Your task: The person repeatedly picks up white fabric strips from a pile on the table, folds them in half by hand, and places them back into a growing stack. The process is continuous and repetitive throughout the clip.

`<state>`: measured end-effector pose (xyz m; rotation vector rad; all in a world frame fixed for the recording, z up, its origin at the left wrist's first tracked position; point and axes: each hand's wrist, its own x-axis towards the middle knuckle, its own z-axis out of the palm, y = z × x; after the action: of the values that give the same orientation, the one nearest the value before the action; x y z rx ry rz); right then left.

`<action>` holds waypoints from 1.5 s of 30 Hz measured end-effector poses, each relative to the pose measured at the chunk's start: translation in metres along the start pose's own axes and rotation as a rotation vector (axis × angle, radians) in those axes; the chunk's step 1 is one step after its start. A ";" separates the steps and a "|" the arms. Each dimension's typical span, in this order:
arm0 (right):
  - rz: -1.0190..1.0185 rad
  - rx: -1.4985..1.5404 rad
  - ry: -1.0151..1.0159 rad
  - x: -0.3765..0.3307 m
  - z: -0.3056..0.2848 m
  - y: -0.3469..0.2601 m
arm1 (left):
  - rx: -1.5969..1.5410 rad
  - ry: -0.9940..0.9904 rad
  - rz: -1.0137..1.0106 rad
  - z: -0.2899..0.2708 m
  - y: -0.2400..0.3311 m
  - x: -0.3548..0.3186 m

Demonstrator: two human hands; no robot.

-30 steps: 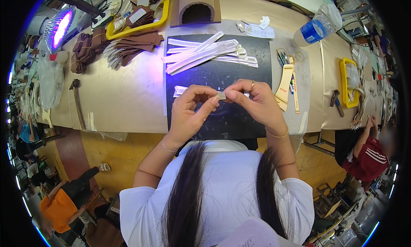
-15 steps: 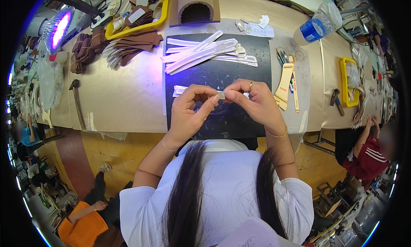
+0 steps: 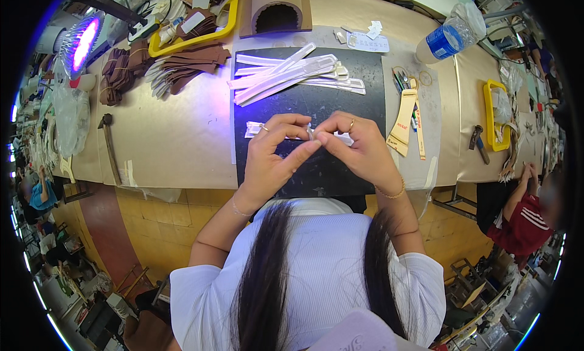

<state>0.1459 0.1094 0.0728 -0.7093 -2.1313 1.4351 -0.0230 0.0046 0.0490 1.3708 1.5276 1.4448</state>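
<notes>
- Here's the left hand, mid-frame, fingers curled and thumb stretched toward the other thumb; whether it grips anything, I cannot tell.
- And the right hand, just beside it, thumb and forefinger drawn together in a pinch at a small pale piece.
- That piece sits at frame centre, between the fingertips, mostly hidden, above the black mat.
- Behind the fingers, more white material peeks out on the mat.
- Up top, centre: long white strips, fanned and overlapping!
- Upper left, brown pieces lie on the bench near a yellow tray.
- Upper right, a blue-labelled bottle leans over.
</notes>
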 end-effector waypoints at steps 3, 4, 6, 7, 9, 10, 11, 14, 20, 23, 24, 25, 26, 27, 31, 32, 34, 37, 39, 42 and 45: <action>-0.041 -0.094 -0.018 0.000 0.002 -0.006 | 0.049 0.012 -0.032 0.002 0.004 0.001; -0.028 -0.126 -0.026 -0.001 0.001 -0.008 | 0.044 -0.002 -0.055 0.002 0.005 0.001; -0.015 -0.085 0.012 -0.002 0.003 -0.003 | 0.025 -0.016 -0.100 -0.001 0.003 0.000; -0.004 -0.069 0.037 -0.003 0.002 -0.001 | 0.006 -0.022 -0.121 -0.002 0.001 0.000; 0.083 -0.042 0.091 -0.007 -0.001 -0.004 | 0.013 -0.024 -0.140 -0.004 -0.002 -0.001; 0.127 -0.027 0.128 -0.010 -0.004 -0.004 | 0.040 -0.026 -0.134 -0.005 -0.002 -0.001; 0.145 -0.022 0.165 -0.015 -0.009 0.000 | 0.063 -0.030 -0.129 -0.005 -0.002 -0.001; 0.278 -0.001 0.275 -0.043 -0.034 0.018 | -0.007 -0.015 -0.356 -0.011 0.003 -0.001; 0.689 -0.448 0.127 -0.156 -0.114 0.040 | -0.298 -0.047 -0.438 -0.004 -0.005 0.001; 1.066 -0.790 0.146 -0.217 -0.119 0.062 | -0.359 -0.097 -0.435 -0.002 -0.010 0.005; 1.153 -0.809 0.162 -0.235 -0.118 0.079 | -0.380 -0.112 -0.429 -0.001 -0.012 0.006; 1.244 -0.819 0.179 -0.255 -0.115 0.099 | -0.397 -0.131 -0.425 0.003 -0.012 0.009; 1.324 -0.835 0.190 -0.260 -0.114 0.106 | -0.366 -0.149 -0.428 0.005 -0.011 0.010; 1.387 -0.817 0.236 -0.266 -0.114 0.109 | -0.335 -0.166 -0.430 0.007 -0.010 0.011; 1.318 -0.893 0.489 -0.274 -0.105 0.121 | -0.308 -0.193 -0.405 0.012 -0.005 0.012; 1.225 -0.944 0.568 -0.279 -0.103 0.125 | -0.309 -0.201 -0.426 0.013 -0.004 0.012; 1.337 -0.764 0.577 -0.280 -0.110 0.122 | -0.308 -0.208 -0.471 0.014 -0.005 0.012; 1.264 -0.583 0.593 -0.225 -0.119 0.075 | -0.397 -0.254 -0.530 0.012 -0.015 0.007; 1.028 -0.389 0.578 -0.188 -0.107 0.049 | -0.426 -0.266 -0.532 0.016 -0.013 0.003; 0.568 -0.127 0.456 -0.133 -0.071 0.036 | -0.435 -0.248 -0.488 0.024 -0.010 -0.004; 0.445 0.257 0.349 -0.082 -0.018 0.018 | -0.279 -0.220 -0.365 0.027 -0.009 -0.011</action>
<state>0.2215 0.0742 0.0545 -1.2800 -1.5494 1.6221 0.0029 0.0045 0.0324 0.9885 1.2963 1.1841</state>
